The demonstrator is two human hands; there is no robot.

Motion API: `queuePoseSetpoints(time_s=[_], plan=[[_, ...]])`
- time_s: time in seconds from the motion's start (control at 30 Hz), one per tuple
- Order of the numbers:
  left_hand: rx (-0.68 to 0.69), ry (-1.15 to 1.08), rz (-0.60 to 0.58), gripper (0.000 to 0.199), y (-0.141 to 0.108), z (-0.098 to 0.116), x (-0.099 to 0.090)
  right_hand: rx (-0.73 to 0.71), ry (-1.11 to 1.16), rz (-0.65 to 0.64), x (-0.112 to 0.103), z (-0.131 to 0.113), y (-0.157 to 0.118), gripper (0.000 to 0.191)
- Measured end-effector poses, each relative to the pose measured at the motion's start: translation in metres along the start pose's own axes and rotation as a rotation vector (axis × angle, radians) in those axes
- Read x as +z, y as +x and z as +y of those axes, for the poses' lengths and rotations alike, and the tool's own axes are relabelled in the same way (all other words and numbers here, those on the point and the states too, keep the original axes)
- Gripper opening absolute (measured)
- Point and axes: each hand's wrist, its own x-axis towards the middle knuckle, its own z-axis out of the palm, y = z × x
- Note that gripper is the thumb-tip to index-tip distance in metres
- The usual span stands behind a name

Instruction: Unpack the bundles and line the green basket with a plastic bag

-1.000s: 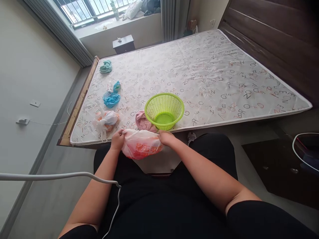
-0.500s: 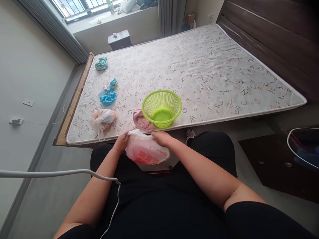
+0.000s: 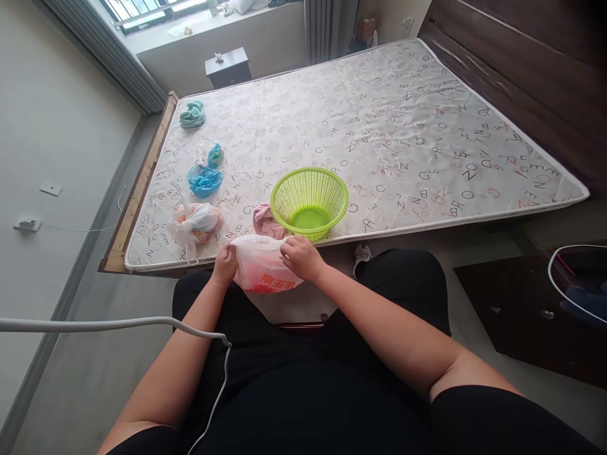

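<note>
A white plastic bag with orange-red print and something reddish inside hangs between my hands over my lap. My left hand is closed on its left upper edge. On the right upper edge, my right hand pinches the plastic. Just beyond the bag, a green basket stands at the mattress edge, and a pink cloth lies against its left side. The bag's front hides part of its contents.
On the mattress lie a tied white bag, a blue bag and a teal cloth. A grey cable crosses near my left forearm. A dark headboard stands at the right.
The bag has risen slightly and shifted left with both hands. My right hand has turned, its fingers now pinching the bag's edge. The view has shifted slightly.
</note>
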Motion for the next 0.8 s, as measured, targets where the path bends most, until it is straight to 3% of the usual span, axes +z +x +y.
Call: queuePoseSetpoints(time_s=[0.1, 0.17, 0.37, 0.53, 0.67, 0.8], plan=[[-0.013, -0.085, 0.025, 0.057, 0.0, 0.007, 0.004, -0.062, 0.033, -0.032, 0.005, -0.003, 0.006, 0.028], [-0.02, -0.14, 0.018, 0.059, -0.002, 0.012, 0.007, -0.011, 0.114, -0.041, 0.009, 0.001, 0.01, 0.027], [-0.04, -0.129, 0.005, 0.06, -0.008, 0.021, 0.011, 0.254, 0.452, -0.452, 0.009, 0.008, 0.022, 0.022], [-0.067, -0.048, 0.054, 0.059, -0.002, 0.013, 0.012, 0.192, 0.589, -0.534, -0.002, 0.002, 0.026, 0.027], [-0.184, -0.309, -0.101, 0.067, -0.002, 0.005, 0.021, 0.169, 0.67, -0.577, -0.002, 0.003, 0.025, 0.031], [-0.375, -0.523, -0.255, 0.068, -0.009, 0.006, 0.032, 0.143, 0.478, -0.518, 0.01, -0.002, 0.02, 0.02]])
